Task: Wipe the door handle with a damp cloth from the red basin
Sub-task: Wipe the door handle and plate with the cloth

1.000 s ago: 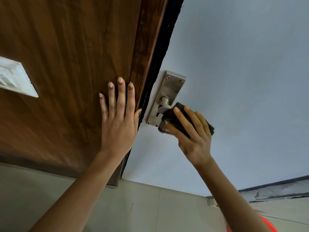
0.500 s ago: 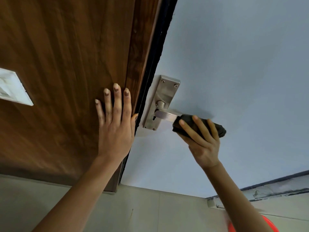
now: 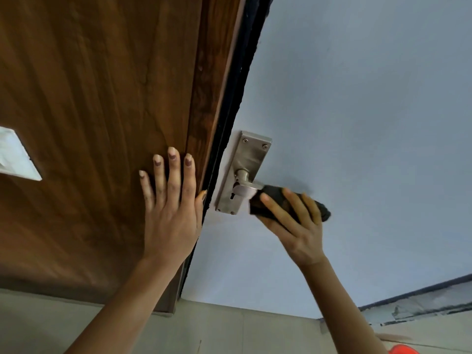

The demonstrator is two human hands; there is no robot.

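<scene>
A steel door handle (image 3: 244, 189) on a long steel backplate (image 3: 249, 159) sits on the pale blue door. My right hand (image 3: 293, 226) grips a dark cloth (image 3: 274, 200) wrapped over the lever's outer part, so only the lever's base by the spindle shows. My left hand (image 3: 172, 208) lies flat, fingers spread, on the brown wooden panel (image 3: 102, 123) just left of the door's edge. A sliver of the red basin (image 3: 402, 350) peeks in at the bottom right, behind my right forearm.
A white switch plate (image 3: 18, 159) is mounted on the wooden panel at the far left. A black seal strip (image 3: 235, 98) runs between panel and door. Beige floor tiles (image 3: 229, 330) lie below, and a dark worn threshold (image 3: 421, 302) runs at the right.
The right hand slid the cloth outward along the lever, then back toward the backplate. The left hand stayed flat on the wood. The view shifted slightly.
</scene>
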